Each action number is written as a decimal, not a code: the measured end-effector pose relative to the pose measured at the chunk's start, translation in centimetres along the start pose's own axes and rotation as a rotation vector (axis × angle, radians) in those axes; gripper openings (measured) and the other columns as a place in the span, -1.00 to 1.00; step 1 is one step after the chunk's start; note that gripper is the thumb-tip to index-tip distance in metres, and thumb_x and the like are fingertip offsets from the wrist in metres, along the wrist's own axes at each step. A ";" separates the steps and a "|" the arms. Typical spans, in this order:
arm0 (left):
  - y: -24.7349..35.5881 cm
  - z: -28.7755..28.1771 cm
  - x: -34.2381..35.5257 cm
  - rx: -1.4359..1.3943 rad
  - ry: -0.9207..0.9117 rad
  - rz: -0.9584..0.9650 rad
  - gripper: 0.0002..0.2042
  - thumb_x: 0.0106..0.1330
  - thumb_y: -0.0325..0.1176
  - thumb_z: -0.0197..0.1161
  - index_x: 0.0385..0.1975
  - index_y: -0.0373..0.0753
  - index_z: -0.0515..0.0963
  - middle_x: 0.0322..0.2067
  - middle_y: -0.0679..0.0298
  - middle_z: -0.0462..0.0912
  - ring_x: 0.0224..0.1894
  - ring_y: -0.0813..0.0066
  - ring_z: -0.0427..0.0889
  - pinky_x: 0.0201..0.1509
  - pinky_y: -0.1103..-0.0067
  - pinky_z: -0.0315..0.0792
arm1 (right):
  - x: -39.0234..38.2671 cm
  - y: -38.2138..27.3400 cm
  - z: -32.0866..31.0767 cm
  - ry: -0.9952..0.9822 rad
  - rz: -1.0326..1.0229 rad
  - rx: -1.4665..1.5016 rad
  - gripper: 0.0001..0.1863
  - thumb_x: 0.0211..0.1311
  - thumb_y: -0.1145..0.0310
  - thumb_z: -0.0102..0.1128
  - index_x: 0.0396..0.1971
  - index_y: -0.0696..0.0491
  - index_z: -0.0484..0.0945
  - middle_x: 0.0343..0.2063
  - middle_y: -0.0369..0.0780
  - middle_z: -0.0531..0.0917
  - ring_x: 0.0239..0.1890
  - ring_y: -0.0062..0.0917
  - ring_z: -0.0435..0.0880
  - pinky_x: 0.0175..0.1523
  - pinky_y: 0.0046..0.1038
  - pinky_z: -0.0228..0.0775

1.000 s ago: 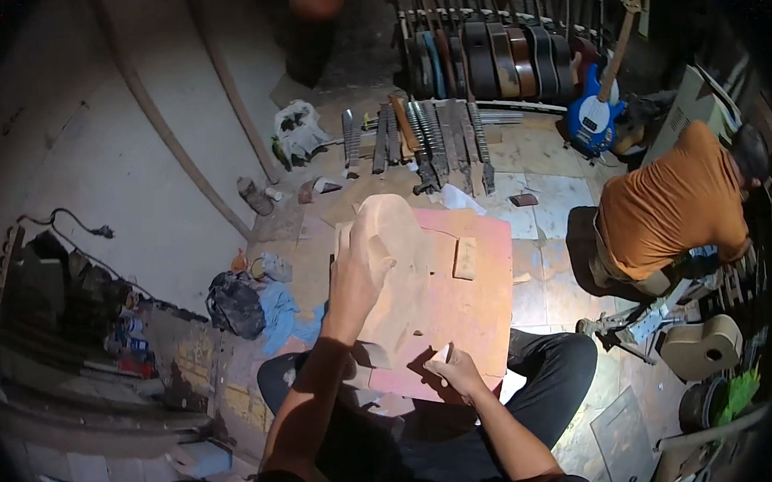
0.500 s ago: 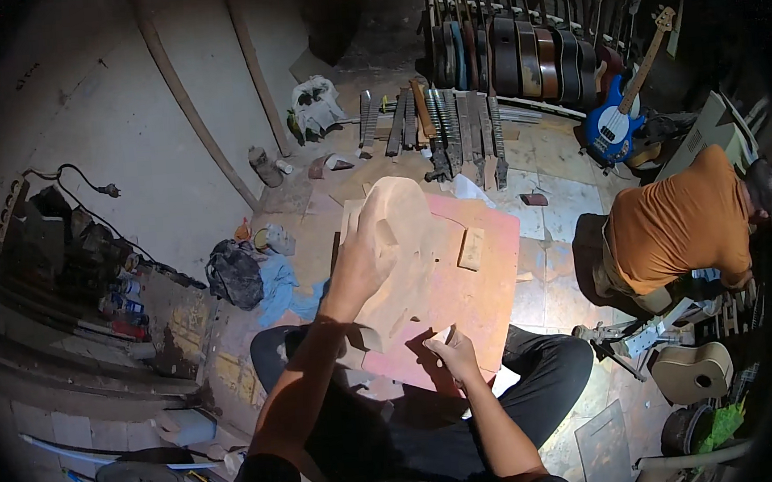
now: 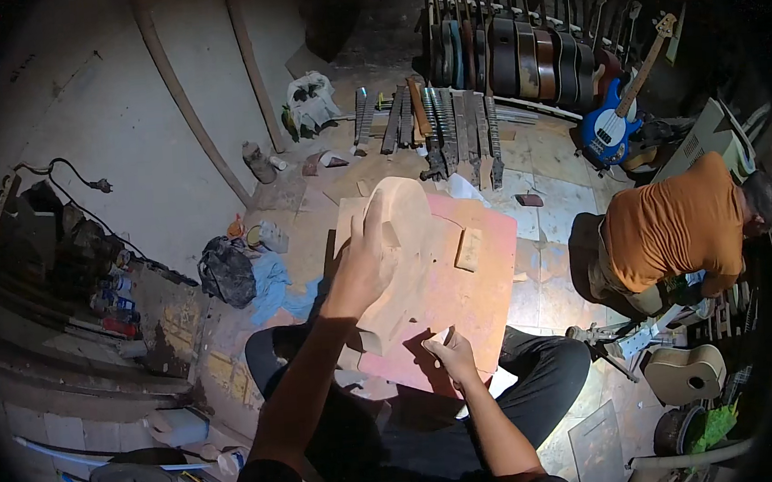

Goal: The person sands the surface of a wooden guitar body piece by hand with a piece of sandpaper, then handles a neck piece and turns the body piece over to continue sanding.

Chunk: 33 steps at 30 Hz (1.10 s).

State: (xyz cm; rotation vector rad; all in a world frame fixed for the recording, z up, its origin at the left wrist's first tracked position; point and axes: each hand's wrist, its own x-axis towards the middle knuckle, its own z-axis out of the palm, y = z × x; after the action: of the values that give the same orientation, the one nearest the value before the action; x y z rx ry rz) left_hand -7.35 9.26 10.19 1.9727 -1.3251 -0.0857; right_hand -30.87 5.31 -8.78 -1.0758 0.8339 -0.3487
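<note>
Right hand [image 3: 456,359], fingers clamped on a small pale piece [image 3: 444,335] (kind unclear). Left hand [image 3: 363,277], laid over a shaped wooden blank [image 3: 411,255]; whether its fingers grip, cannot tell. Blank on the pink worktop [image 3: 484,297], beside a wooden block [image 3: 470,249]; both placed as a second ago. Co-worker [image 3: 671,225] in orange shirt, head lower than then. Blue bass guitar [image 3: 609,129], upright. Row of guitars [image 3: 504,54] beyond.
</note>
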 end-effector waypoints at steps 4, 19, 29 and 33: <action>0.4 -0.2 0.3 -0.092 -0.077 -0.141 -0.11 0.27 -0.57 0.22 0.57 -0.08 -0.13 0.36 -0.26 0.20 0.33 -0.39 0.31 0.36 0.14 0.33 | 0.0 -0.3 0.1 -0.010 0.006 -0.029 -0.80 0.26 0.42 0.40 -0.30 0.10 0.51 -0.51 -0.27 0.69 -0.53 -0.59 0.70 -0.50 -0.57 0.42; -0.4 0.2 0.3 -0.077 0.006 -0.018 -0.11 0.24 -0.50 0.21 0.56 -0.12 -0.12 0.30 -0.30 0.24 0.19 -0.42 0.42 0.25 0.11 0.42 | 0.5 0.2 0.1 -0.031 0.034 -0.001 -0.79 0.26 0.42 0.40 -0.27 0.11 0.50 -0.50 -0.24 0.69 -0.52 -0.59 0.71 -0.52 -0.58 0.42; -0.5 0.5 0.4 -0.046 0.003 0.024 -0.12 0.24 -0.53 0.21 0.56 -0.13 -0.11 0.27 -0.29 0.28 0.17 -0.38 0.45 0.22 0.12 0.44 | 0.4 -0.3 0.2 -0.031 0.021 -0.006 -0.77 0.26 0.41 0.40 -0.27 0.10 0.47 -0.49 -0.22 0.70 -0.55 -0.58 0.69 -0.54 -0.57 0.41; -0.3 0.2 0.2 -0.066 0.014 0.003 -0.11 0.22 -0.55 0.22 0.56 -0.10 -0.09 0.26 -0.29 0.30 0.17 -0.39 0.45 0.22 0.10 0.44 | 0.2 -0.6 0.7 -0.010 0.029 -0.014 -0.76 0.26 0.40 0.40 -0.25 0.10 0.48 -0.50 -0.22 0.71 -0.56 -0.58 0.68 -0.54 -0.57 0.41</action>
State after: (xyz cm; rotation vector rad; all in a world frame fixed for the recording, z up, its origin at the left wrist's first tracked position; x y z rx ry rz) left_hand -7.13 9.06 9.91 1.9131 -1.3000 -0.1131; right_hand -30.18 5.38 -8.19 -1.0763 0.8433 -0.3138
